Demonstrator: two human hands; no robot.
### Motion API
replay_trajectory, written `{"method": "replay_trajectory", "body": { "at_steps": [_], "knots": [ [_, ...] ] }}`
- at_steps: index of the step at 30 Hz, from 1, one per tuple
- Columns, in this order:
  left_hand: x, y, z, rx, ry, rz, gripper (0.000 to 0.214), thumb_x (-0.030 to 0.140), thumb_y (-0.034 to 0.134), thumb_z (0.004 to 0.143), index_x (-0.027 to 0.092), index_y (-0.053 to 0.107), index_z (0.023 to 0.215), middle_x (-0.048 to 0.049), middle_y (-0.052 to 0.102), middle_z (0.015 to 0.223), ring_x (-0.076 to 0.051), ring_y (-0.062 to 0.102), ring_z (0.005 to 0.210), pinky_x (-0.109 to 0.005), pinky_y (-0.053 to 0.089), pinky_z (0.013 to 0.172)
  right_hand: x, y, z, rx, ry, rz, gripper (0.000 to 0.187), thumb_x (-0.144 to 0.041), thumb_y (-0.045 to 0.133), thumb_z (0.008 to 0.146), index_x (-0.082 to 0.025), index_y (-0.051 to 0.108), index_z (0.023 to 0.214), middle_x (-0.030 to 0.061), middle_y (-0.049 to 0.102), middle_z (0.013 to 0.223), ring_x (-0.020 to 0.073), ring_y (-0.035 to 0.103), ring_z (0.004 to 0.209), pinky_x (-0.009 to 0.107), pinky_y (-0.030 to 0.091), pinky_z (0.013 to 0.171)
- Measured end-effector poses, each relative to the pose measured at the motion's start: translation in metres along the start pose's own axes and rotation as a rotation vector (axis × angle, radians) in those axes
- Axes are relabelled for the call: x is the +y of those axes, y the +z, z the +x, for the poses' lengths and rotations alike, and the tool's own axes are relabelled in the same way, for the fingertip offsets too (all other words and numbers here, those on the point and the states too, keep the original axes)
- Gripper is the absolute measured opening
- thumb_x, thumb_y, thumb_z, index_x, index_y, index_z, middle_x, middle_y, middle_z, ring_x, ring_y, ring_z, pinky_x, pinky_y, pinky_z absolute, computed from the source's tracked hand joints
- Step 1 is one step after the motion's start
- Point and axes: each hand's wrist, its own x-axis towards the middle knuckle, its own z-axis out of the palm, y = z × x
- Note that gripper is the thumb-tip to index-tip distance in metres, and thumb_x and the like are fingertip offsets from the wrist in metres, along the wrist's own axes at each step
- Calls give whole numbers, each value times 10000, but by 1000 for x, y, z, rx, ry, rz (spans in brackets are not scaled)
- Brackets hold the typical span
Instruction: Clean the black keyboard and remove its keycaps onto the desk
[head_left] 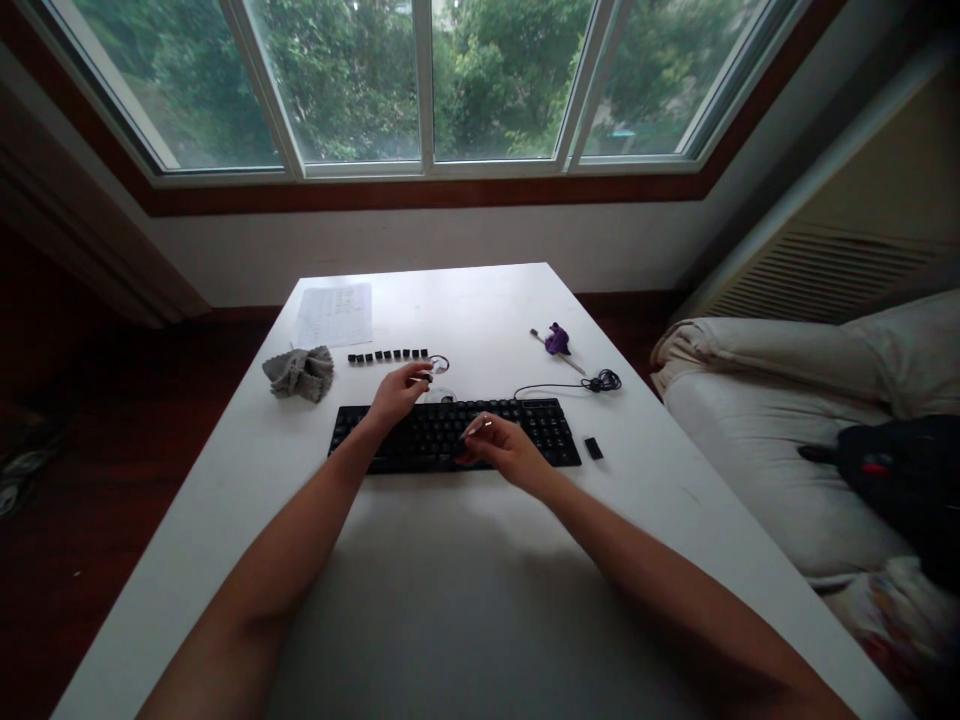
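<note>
A black keyboard [551, 430] lies across the white table in front of me. My left hand [397, 395] reaches over its back edge, fingers drawn together around something small and dark that I cannot make out. Over the middle of the keys, my right hand [501, 447] pinches a thin, shiny tool [484, 424]; its kind is unclear, and its dark lower end is near the keys. Beyond the left fingertips stands a row of black keycaps [388, 355], with a round, clear thing [439, 363] at its right end. A clear dish [441, 396] sits behind the keyboard, partly hidden.
A grey cloth [298, 374] and a printed sheet [334, 314] lie at the left. To the right are a purple crumpled thing [557, 339] by a thin brush [573, 364], a coiled cable [602, 380] and a black block [593, 448]. A sofa [750, 440] stands beside the table.
</note>
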Motion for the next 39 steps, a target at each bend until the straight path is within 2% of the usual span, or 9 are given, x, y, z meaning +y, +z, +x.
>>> {"method": "replay_trajectory", "body": {
  "at_steps": [4, 7, 13, 19, 26, 35, 39],
  "knots": [
    [-12, -1, 38, 40, 20, 287, 291, 243, 629, 848, 224, 730, 1121, -42, 767, 1040, -205, 703, 957, -352, 535, 923, 21, 21, -22, -158, 116, 57, 334, -453, 763, 838, -165, 620, 924, 51, 731, 798, 189, 725, 745, 330, 567, 710],
    [-15, 3, 66, 48, 61, 492, 286, 250, 633, 855, 236, 742, 1118, -47, 770, 1024, -234, 699, 979, -367, 515, 933, 34, 28, -26, -283, 154, 64, 329, -450, 751, 855, -153, 636, 937, 60, 740, 824, 171, 718, 755, 314, 557, 734],
    [-19, 12, 98, -14, 154, 761, 280, 237, 628, 856, 261, 751, 1106, -57, 761, 1074, -266, 658, 1041, -407, 448, 996, 42, 20, -19, -315, 203, 162, 378, -466, 792, 809, -150, 627, 933, 64, 746, 852, 175, 727, 765, 311, 567, 734],
    [-22, 18, 111, -55, 153, 820, 219, 222, 621, 852, 246, 771, 1010, -85, 750, 1036, -290, 614, 1071, -424, 410, 1007, 39, 17, -19, -352, 201, 183, 372, -464, 791, 811, -148, 639, 934, 66, 746, 858, 177, 729, 787, 303, 567, 739],
    [-28, 19, 121, -35, 128, 800, 190, 256, 620, 868, 249, 779, 972, -93, 713, 1123, -290, 555, 1095, -432, 401, 988, 37, 17, -18, -356, 194, 194, 360, -451, 786, 821, -146, 634, 936, 64, 744, 863, 170, 729, 780, 297, 569, 739],
    [-32, 19, 121, -25, 90, 819, 219, 314, 586, 912, 257, 770, 1016, -76, 733, 1064, -290, 553, 1073, -420, 382, 964, 38, 17, -18, -366, 192, 202, 353, -438, 784, 827, -142, 630, 944, 67, 742, 860, 171, 730, 784, 291, 565, 736],
    [-30, 18, 121, -19, 82, 813, 240, 306, 582, 921, 265, 743, 1094, -64, 720, 1128, -280, 558, 1092, -414, 385, 980, 38, 17, -18, -365, 196, 203, 362, -440, 792, 818, -137, 634, 938, 69, 741, 860, 172, 728, 782, 295, 564, 736]
  ]
}}
